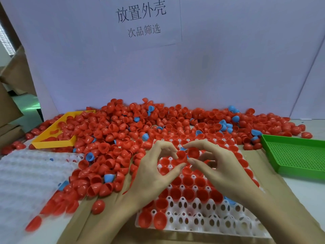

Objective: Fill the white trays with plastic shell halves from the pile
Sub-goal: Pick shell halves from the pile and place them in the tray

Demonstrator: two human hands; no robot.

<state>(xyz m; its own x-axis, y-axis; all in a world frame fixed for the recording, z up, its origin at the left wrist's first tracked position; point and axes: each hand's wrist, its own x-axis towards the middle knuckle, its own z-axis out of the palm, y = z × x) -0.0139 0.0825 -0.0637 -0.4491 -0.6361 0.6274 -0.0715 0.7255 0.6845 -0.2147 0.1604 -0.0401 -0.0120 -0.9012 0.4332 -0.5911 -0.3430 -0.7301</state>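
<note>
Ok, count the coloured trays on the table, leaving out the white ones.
2. The yellow tray lies at the far left, partly buried under the pile of red shells. The green perforated tray sits at the right edge, nothing in it. More could be hidden beneath the pile.

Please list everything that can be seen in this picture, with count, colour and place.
shell halves pile: too many to count, red with some blue, back and left of table
white tray: one, white, centre front, partly filled with red halves
second white tray: one, white, blurred, left
yellow tray: one, back left, halves inside
green tray: one, perforated, right
paper sign: one, white, on back wall
cardboard: brown, far left
left hand: pinches a red half
right hand: pinches a second red half
</note>
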